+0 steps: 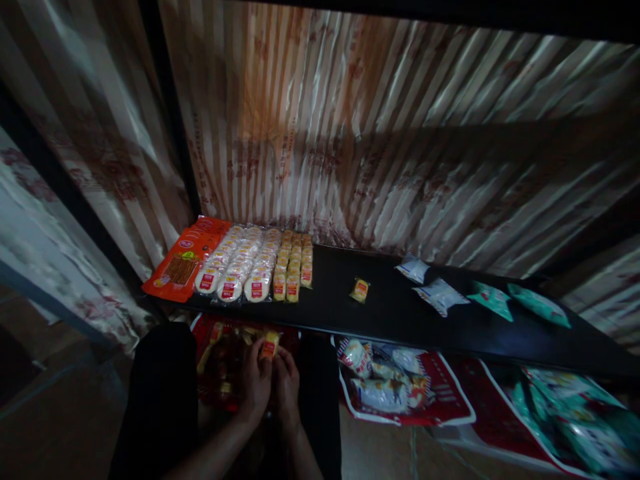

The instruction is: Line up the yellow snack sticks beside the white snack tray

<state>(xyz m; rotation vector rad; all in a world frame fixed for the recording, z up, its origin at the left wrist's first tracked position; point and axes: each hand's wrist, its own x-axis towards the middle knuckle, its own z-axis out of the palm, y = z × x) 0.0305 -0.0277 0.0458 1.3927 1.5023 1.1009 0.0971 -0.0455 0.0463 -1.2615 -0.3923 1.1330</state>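
The person's left hand and right hand are together, fingertips pinching a small yellow packet between them, neither hand clearly nearer. The packet is just short of the front edge of the black shelf, toward its left end, its long axis pointing roughly across that edge. Rows of similar packets lie beyond the edge, ahead and slightly right; a single packet lies farther right, well apart.

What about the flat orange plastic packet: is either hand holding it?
No, that packet lies on the black shelf, while the left hand and right hand meet at a small yellow wrapped snack.
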